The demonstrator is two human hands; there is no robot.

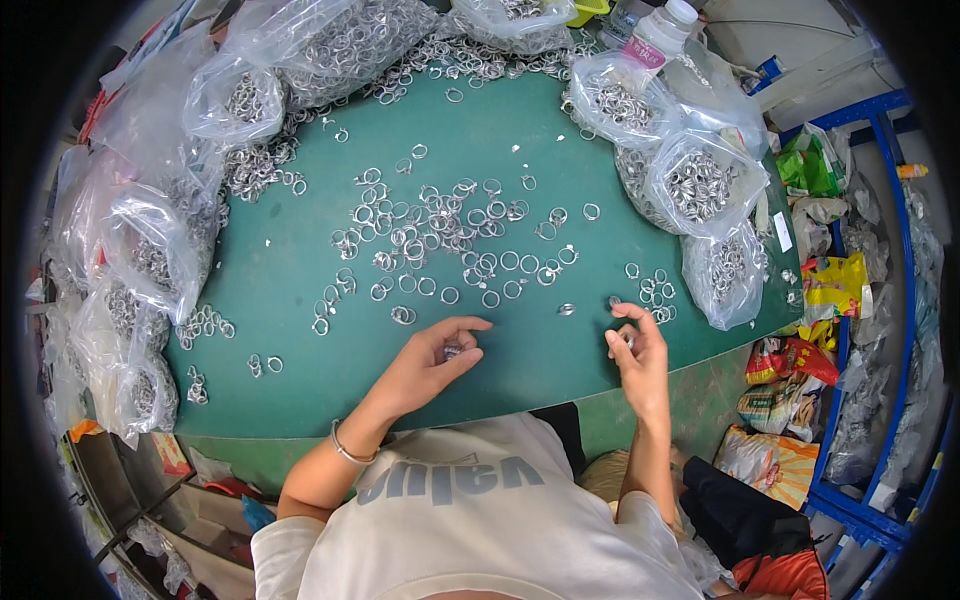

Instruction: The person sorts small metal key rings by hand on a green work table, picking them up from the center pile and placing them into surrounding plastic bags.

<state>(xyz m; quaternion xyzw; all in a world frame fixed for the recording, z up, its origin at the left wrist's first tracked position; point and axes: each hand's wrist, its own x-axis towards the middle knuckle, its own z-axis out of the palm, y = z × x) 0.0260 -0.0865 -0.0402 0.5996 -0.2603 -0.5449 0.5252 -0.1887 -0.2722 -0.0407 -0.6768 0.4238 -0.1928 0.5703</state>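
Many silver-coloured metal rings (430, 240) lie loosely scattered over the middle of the green table (530, 375). My left hand (432, 362) is above the table's near side, its fingers curled around a few small rings (452, 352), mostly hidden in the palm. To the right, my right hand (643, 360) is raised with bent fingers, and a shiny ring (629, 342) shows by the thumb. Another ring (614, 300) is right at its index fingertip; whether it touches is unclear. Between the hands, a single ring (567, 310) lies on the table.
Clear plastic bags full of rings line the left side (150, 255), the back (350, 50) and the right side (700, 185). A small ring group (655, 290) lies beyond my right hand. A white bottle (660, 35) stands at the back right. Blue shelving (880, 300) holds coloured packets.
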